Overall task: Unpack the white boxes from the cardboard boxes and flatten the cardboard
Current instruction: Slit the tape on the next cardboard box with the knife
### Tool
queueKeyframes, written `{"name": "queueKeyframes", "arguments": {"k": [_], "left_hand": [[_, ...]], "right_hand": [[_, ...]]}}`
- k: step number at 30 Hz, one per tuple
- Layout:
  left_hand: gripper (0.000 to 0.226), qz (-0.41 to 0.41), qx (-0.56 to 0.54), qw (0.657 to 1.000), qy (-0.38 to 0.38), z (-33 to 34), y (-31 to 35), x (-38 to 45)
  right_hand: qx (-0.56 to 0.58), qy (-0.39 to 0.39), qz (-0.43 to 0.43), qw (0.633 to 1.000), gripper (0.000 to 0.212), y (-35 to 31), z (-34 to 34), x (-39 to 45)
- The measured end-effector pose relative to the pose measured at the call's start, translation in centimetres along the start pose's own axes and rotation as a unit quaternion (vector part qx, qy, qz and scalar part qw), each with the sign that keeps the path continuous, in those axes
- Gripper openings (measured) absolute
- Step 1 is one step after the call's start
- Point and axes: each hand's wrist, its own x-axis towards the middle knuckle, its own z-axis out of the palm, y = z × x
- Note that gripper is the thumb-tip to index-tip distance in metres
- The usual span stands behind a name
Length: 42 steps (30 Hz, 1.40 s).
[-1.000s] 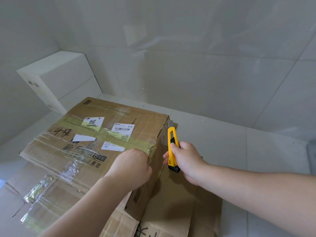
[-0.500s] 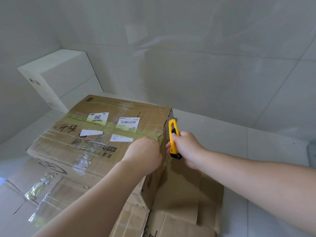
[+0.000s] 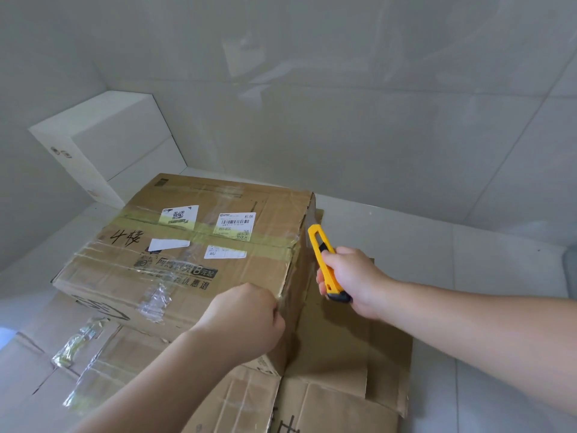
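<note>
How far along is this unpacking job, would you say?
Partly done, it seems. Two white boxes are stacked in the corner, and flattened cardboard lies on the floor. In hand: the right hand holds a yellow knife at the end of a taped cardboard box, which the left hand steadies. Left: open it, empty it, flatten it.

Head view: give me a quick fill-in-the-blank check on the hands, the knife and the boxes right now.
1. The right hand grips a utility knife whose handle is ____ in colour.
2. The left hand rests at the near right corner of the taped ____ box.
3. The white boxes are stacked in the far ____ corner.

Missing words: yellow; cardboard; left
</note>
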Motion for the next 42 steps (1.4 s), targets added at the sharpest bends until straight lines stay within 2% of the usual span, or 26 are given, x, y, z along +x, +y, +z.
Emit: {"name": "queueKeyframes", "arguments": {"k": [10, 13, 17, 25, 30, 36, 42], "left_hand": [[0.036, -0.001, -0.099, 0.994, 0.045, 0.4, -1.1, 1.1], [0.031, 0.018, -0.077, 0.995, 0.059, 0.7, -0.7, 1.1], [0.031, 0.034, -0.042, 0.997, 0.06, 0.6, 0.1, 1.4], [0.029, 0.049, -0.08, 0.994, 0.055, 0.9, -0.4, 1.5], [0.032, 0.053, -0.093, 0.992, 0.073, 0.7, -0.5, 1.6], [0.032, 0.06, -0.093, 0.992, 0.065, 1.0, -0.6, 1.3], [0.034, 0.062, -0.092, 0.991, 0.08, 0.8, -0.8, 1.4]], "right_hand": [[-0.036, -0.034, 0.001, 0.999, 0.022, 0.6, -0.2, -0.9], [-0.065, -0.074, 0.008, 0.995, 0.023, 1.8, -0.8, -2.1], [-0.095, -0.079, -0.013, 0.992, 0.026, 1.2, -1.5, -1.5], [-0.082, -0.105, 0.002, 0.991, 0.026, 2.1, -2.3, -2.7], [-0.118, -0.093, -0.026, 0.988, 0.028, 0.8, -2.2, -1.5], [-0.091, -0.116, 0.003, 0.989, 0.027, 2.3, -2.7, -3.2], [-0.102, -0.108, -0.015, 0.989, 0.025, 0.8, -1.6, -1.5]]}}
